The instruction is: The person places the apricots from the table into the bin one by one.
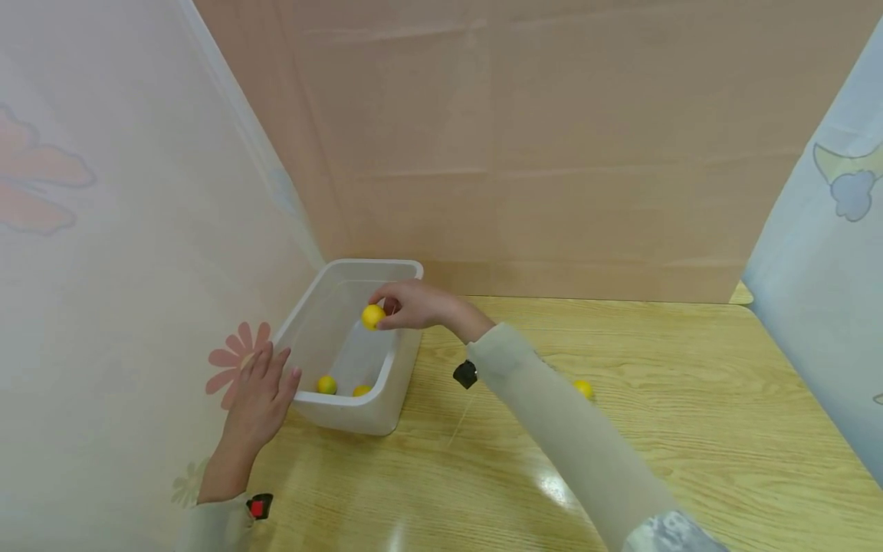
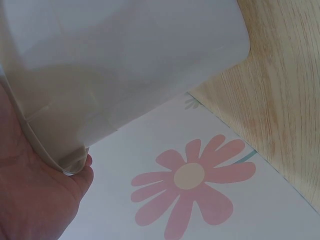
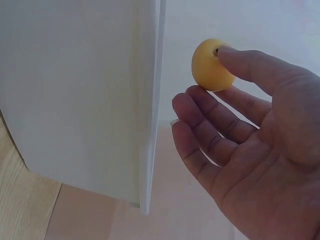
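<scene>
Over the inside of a white plastic bin (image 1: 408, 376), my right hand (image 1: 421, 304) pinches a small round yellow fruit (image 1: 373, 317) between thumb and fingertips. The right wrist view shows a dark stem spot on this fruit (image 3: 212, 65), beside my thumb; the other fingers are loosely bent below. My left hand (image 1: 258, 395) rests at the bin's near left corner with fingers extended; in the left wrist view its palm lies along the rim (image 2: 37, 142). Two more fruits lie in the bin: one yellow with a greenish side (image 1: 327, 385), the other yellow (image 1: 362, 391), partly hidden by the near wall.
Another yellow fruit (image 1: 583, 389) lies on the wooden table (image 1: 690, 406), partly behind my right sleeve (image 1: 572, 429). A flower-printed panel (image 1: 159, 215) stands close along the left, a brown panel (image 1: 552, 169) behind, and a pale printed panel (image 1: 828, 307) at the right.
</scene>
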Demonstrator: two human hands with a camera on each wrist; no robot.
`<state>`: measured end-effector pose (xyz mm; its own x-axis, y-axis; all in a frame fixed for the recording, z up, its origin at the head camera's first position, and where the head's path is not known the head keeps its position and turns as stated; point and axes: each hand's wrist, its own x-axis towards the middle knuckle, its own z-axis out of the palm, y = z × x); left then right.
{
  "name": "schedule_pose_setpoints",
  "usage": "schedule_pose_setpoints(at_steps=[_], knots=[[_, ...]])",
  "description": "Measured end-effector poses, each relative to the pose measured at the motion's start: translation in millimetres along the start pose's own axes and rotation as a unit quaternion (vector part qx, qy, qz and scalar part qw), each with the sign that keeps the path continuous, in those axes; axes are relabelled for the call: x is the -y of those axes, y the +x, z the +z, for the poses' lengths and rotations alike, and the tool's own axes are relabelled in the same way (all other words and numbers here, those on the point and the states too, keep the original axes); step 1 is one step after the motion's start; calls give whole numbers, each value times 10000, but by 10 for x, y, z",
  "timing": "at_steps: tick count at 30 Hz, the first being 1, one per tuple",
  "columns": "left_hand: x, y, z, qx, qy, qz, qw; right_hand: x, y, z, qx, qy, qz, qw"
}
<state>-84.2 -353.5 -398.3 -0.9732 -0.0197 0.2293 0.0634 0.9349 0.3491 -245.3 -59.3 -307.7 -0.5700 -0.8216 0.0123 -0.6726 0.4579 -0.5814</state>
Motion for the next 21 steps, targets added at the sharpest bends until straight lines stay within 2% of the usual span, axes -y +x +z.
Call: schedule_pose_setpoints(at_steps=[8,21], knots=[[-16,14,5,-5,-23,36,10000,50,46,57,-33,-94,-131,9999],[45,-7,-11,-96,-69,100,9999,46,7,25,-92,-237,32,9997]])
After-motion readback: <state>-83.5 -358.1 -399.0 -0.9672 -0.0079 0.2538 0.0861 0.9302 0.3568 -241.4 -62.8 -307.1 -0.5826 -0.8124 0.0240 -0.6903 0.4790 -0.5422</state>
